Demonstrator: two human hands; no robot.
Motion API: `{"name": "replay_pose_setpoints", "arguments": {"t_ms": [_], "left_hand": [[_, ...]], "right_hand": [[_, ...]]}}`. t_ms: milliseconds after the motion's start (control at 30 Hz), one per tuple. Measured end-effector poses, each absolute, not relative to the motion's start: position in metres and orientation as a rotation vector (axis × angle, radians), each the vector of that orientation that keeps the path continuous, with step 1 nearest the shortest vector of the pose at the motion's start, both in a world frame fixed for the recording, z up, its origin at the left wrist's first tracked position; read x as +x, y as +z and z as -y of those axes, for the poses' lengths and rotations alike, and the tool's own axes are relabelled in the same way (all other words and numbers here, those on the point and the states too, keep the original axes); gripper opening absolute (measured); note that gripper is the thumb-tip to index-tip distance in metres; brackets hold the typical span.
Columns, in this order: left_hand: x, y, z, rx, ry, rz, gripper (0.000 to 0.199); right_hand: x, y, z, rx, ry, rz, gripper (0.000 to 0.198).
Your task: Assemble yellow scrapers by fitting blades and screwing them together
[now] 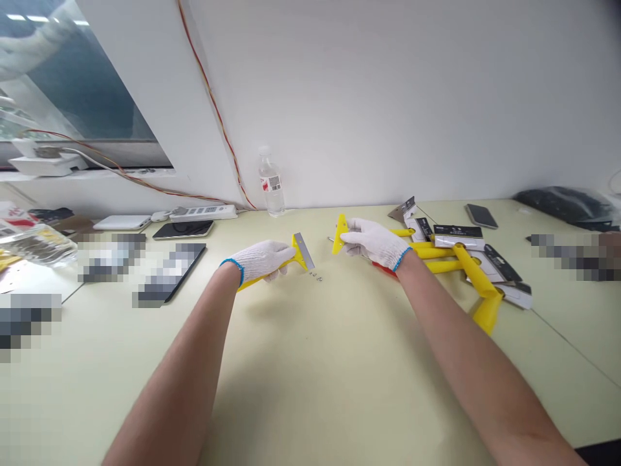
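Observation:
My left hand [266, 255], in a white knit glove with a blue cuff, is closed around the yellow handle of a scraper [304, 251]. The scraper's metal blade points to the right. Several small screws [314, 276] lie on the table just below the blade. In my right hand [373, 241], gloved the same way, a small yellow plate with holes [340, 233] is pinched between the fingers. Under this hand shows a red handle [387, 268], and a thin metal tip [330, 239] sticks out left of the plate; whether they belong together is hidden.
Several yellow-handled scrapers with black-and-white packaging [458, 237] are piled on the right. A phone [482, 215] lies behind them. Against the wall stand a water bottle [272, 184] and a power strip [206, 212]. Another dark phone [183, 229] lies at left.

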State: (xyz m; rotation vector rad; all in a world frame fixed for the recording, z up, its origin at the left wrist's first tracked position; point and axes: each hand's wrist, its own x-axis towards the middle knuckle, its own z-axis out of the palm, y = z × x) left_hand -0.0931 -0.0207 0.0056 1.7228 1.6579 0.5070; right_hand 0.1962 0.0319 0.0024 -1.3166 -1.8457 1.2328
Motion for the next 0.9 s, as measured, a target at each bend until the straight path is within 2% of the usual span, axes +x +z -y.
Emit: {"name": "replay_pose_setpoints", "arguments": {"t_ms": [133,267,367,533,900], "left_hand": [[-0.089,0.007,0.023,1.723,0.521,-1.680,0.050],[-0.085,0.009,0.024,1.735,0.533,-1.690,0.049],[-0.083,0.011,0.025,1.765,0.506,-1.666,0.041],[-0.081,0.012,0.027,1.806,0.453,-1.620,0.036],[-0.081,0.014,0.025,1.807,0.414,-1.614,0.037]], "right_hand": [[0.199,-0.004,-0.036,-1.269,1.247,1.809,0.047],[0.203,-0.012,-0.042,-1.157,1.189,1.841,0.081],[0.205,-0.012,-0.041,-1.091,1.025,1.957,0.069],[0.202,0.001,-0.028,-1.499,0.546,2.236,0.039],[0.189,-0.004,-0.030,-1.663,0.385,2.447,0.041]]}}
